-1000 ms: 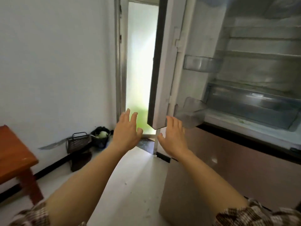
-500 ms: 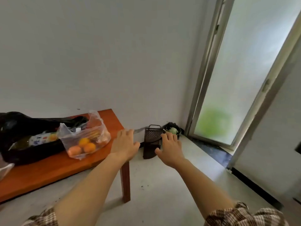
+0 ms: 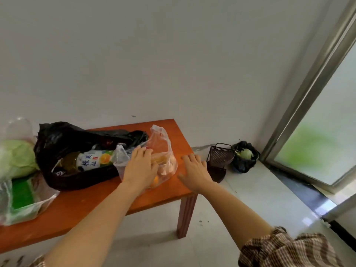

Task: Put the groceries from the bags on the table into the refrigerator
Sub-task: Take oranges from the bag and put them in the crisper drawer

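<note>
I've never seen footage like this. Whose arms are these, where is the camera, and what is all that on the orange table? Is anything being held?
There is no machine here. These are a person's two bare arms, filmed by one wide-angle camera worn on the head, looking forward and down.

On the table lie:
- a black bag with a bottle showing in its mouth, an orange pictured on its label
- a clear bag of orange fruit
- at the far left, a cabbage and a green packet in thin plastic

The left hand is spread over the clear bag. The right hand is flat above the table's bare corner. Both are open and nothing is gripped yet. Whether they touch anything, I cannot tell.

On the floor by the wall stand a dark basket and a small black bag.
</note>
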Tool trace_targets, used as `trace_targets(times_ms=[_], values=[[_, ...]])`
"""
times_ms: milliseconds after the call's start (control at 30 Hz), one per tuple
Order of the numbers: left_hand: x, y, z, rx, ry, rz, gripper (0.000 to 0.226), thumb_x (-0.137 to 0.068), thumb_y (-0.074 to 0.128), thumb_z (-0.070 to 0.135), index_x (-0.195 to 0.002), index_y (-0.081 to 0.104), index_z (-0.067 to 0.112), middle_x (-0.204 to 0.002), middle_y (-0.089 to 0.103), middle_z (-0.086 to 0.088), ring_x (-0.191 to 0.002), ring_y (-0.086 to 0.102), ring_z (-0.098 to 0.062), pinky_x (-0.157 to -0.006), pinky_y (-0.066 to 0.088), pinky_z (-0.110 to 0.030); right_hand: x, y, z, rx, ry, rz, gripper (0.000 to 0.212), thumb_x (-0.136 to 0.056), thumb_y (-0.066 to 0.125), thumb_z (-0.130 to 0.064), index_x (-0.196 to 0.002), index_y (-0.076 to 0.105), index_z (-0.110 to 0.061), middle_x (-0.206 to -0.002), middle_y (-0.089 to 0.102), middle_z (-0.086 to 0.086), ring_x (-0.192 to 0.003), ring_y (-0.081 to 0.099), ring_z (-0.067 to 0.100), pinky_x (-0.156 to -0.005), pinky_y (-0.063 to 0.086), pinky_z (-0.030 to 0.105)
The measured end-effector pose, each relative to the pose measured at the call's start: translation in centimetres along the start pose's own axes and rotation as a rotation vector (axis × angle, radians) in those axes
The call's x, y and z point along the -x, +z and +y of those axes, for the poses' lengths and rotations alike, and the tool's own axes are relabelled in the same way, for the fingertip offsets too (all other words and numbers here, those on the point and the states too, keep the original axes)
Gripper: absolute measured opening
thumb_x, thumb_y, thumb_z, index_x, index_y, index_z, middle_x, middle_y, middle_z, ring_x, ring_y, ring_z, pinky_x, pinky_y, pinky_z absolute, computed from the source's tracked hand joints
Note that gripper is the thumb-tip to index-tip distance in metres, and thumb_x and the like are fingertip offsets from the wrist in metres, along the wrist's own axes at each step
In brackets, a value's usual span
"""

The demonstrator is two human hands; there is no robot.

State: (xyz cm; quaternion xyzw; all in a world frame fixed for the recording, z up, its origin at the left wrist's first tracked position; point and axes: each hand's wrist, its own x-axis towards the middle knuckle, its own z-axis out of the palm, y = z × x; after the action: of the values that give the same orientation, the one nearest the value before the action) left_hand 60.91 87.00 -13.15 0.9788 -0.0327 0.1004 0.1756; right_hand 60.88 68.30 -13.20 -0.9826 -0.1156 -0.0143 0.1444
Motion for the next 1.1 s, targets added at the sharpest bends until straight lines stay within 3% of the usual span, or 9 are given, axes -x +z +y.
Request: trace_targets(times_ms=[267,367,433,533,700,833,900,1000,1100], values=[[-8.0,2.2,-6.9,-0.169,0.146,-0.076,0.035,-0.096,0.044,0.023,-0.128,0.054,0.013,-0.136,0.053,-0.004,-0.142,0.026,-0.021,-0.119,0.014,-0.038,-12.4,3.5,-3.0,0.023,-0.171,0.025,0.03,-0.098,0.041,-0.028,-0.121,0.053,-0.014,-0.129,0.053,0.003,-0.124,0.042,0.023,-0.101,0.03,0.038],[-8.6,3.4,-8.4,-0.275,0.133,-0.251,0.032,-0.098,0.034,0.028,-0.108,0.063,0.02,-0.108,0.065,0.001,-0.117,0.051,-0.017,-0.118,-0.001,-0.042,-14.6,5.3,-3.6,0.073,-0.191,-0.052,0.025,-0.099,0.04,-0.026,-0.11,0.058,-0.011,-0.118,0.059,0.006,-0.117,0.05,0.025,-0.099,0.035,0.035],[-8.3,3.9,-9.4,-0.334,0.15,-0.31,0.044,-0.097,0.024,0.036,-0.09,0.066,0.023,-0.083,0.064,0.004,-0.094,0.058,-0.015,-0.114,-0.018,-0.045,-15.5,6.2,-3.5,0.174,-0.166,-0.107,0.028,-0.099,0.04,-0.029,-0.113,0.057,-0.012,-0.122,0.059,0.007,-0.123,0.047,0.026,-0.109,0.03,0.036],[-7.0,4.9,-11.1,-0.234,0.195,-0.41,0.058,-0.094,0.012,0.046,-0.092,0.066,0.027,-0.086,0.063,0.005,-0.103,0.054,-0.015,-0.107,-0.03,-0.045,-15.8,7.1,-2.2,0.326,-0.045,-0.218,0.053,-0.092,0.047,-0.046,-0.134,0.042,-0.013,-0.142,0.045,0.011,-0.139,0.03,0.033,-0.119,0.011,0.048],[-4.9,5.5,-12.9,-0.007,0.24,-0.643,0.072,-0.079,0.002,0.072,-0.121,0.054,0.045,-0.151,0.031,-0.009,-0.145,-0.005,-0.037,-0.113,-0.019,-0.049,-14.6,9.0,0.0,0.417,0.167,-0.327,0.076,-0.083,0.045,-0.059,-0.146,0.022,-0.022,-0.15,0.031,0.011,-0.139,0.023,0.041,-0.107,0.007,0.071],[-3.0,7.2,-15.0,0.017,0.211,-0.787,0.04,-0.097,0.031,0.054,-0.108,0.058,0.027,-0.158,-0.01,-0.015,-0.139,-0.025,-0.041,-0.116,-0.012,-0.051,-12.8,11.6,0.3,0.337,0.282,-0.474,0.087,-0.076,0.045,-0.073,-0.146,0.018,-0.027,-0.153,0.025,0.01,-0.142,0.013,0.042,-0.106,0.003,0.073],[-2.5,7.5,-15.8,-0.009,0.172,-0.835,0.046,-0.099,0.034,0.047,-0.131,0.049,0.018,-0.157,-0.016,-0.016,-0.137,-0.03,-0.037,-0.115,-0.013,-0.045,-12.2,12.7,0.2,0.265,0.349,-0.513,0.094,-0.075,0.048,-0.074,-0.147,0.013,-0.026,-0.155,0.021,0.011,-0.144,0.012,0.04,-0.105,0.005,0.074],[-3.0,7.3,-16.4,-0.136,0.173,-0.83,0.068,-0.094,0.021,0.062,-0.136,0.048,0.016,-0.159,-0.003,-0.015,-0.144,-0.011,-0.038,-0.116,0.001,-0.046,-11.8,12.4,-0.4,0.192,0.372,-0.459,0.082,-0.08,0.051,-0.065,-0.145,0.021,-0.025,-0.15,0.031,0.009,-0.142,0.022,0.036,-0.108,0.014,0.068],[-4.4,6.8,-16.0,-0.148,0.277,-0.541,0.05,-0.094,0.027,0.048,-0.092,0.069,0.02,-0.119,0.055,-0.007,-0.121,0.04,-0.03,-0.093,0.038,-0.041,-12.2,11.0,-2.2,0.214,0.216,-0.251,0.04,-0.092,0.048,-0.037,-0.128,0.047,-0.02,-0.131,0.052,0.003,-0.129,0.04,0.027,-0.108,0.026,0.05]])
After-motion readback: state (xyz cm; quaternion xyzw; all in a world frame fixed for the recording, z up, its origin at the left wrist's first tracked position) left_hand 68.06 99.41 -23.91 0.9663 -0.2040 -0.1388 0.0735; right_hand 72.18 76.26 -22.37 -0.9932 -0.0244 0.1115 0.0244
